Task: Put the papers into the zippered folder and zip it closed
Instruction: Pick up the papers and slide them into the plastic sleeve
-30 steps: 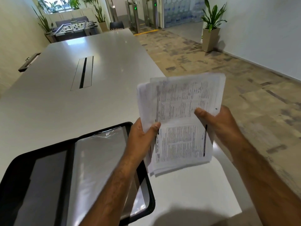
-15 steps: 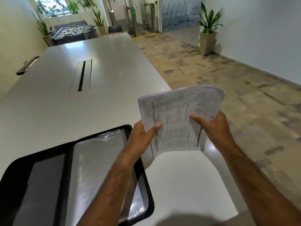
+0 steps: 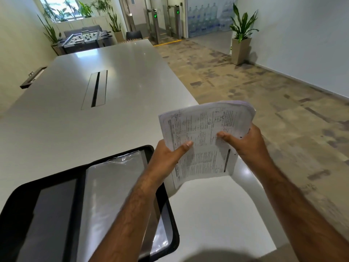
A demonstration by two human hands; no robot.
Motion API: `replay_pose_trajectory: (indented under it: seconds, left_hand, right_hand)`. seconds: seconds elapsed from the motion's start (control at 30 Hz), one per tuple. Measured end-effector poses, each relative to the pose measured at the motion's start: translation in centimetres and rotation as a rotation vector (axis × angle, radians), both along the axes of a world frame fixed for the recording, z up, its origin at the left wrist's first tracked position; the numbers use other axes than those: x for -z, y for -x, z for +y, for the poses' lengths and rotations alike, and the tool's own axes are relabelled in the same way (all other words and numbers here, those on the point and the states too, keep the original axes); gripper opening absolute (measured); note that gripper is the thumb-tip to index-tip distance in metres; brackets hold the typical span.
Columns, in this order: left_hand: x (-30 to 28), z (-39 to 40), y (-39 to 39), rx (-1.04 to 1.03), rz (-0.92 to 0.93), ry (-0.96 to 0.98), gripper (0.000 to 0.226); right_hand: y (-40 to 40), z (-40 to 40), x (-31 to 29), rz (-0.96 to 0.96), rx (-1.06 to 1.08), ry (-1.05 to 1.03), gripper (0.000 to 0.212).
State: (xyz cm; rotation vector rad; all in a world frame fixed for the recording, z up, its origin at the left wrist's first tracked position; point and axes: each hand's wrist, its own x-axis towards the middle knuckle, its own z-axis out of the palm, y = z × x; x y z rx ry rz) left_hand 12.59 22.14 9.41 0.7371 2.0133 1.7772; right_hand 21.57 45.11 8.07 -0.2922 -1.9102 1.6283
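A stack of printed papers (image 3: 203,133) hangs in the air over the table's near right corner, its top edge tilted away from me. My left hand (image 3: 166,157) grips its left edge, thumb on top. My right hand (image 3: 245,142) grips the right side, thumb pressed on the page. The black zippered folder (image 3: 18,193) lies open on the table at the lower left, with clear plastic sleeves inside. My left forearm crosses over its right half.
The long grey table (image 3: 75,118) has a cable slot (image 3: 95,89) in its middle. Its right edge borders carpeted floor. A potted plant (image 3: 240,42) stands by the right wall. A foosball table (image 3: 85,39) and turnstiles sit at the far end.
The loose, fanned papers have been squared into a tidier stack and tipped flatter, top edge away from me. Both hands kept their grip. The folder has not moved.
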Motion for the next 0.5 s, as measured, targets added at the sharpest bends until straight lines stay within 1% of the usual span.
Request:
replay_pose_trajectory:
  seconds: [0.1,0.2,0.3,0.4,0.5]
  left_hand:
    - [-0.1,-0.2,0.0,-0.014,0.015,-0.012,0.024]
    - [0.2,-0.6,-0.1,-0.033,0.010,0.001,0.029]
    - [0.6,-0.7,-0.4,-0.024,-0.013,0.023,0.020]
    - [0.9,-0.7,-0.8,0.005,-0.032,0.027,0.023]
    - [0.7,-0.8,-0.8,-0.003,-0.041,-0.001,0.024]
  right_hand:
    - [-0.3,0.4,0.1,0.030,0.021,0.004,0.054]
    - [-0.7,0.7,0.3,0.024,-0.022,0.028,0.055]
    - [-0.8,0.3,0.8,-0.031,-0.047,0.058,0.056]
    - [-0.8,-0.5,0.9,-0.075,-0.060,0.049,0.052]
    - [-0.9,-0.9,0.4,-0.057,-0.051,0.022,0.046]
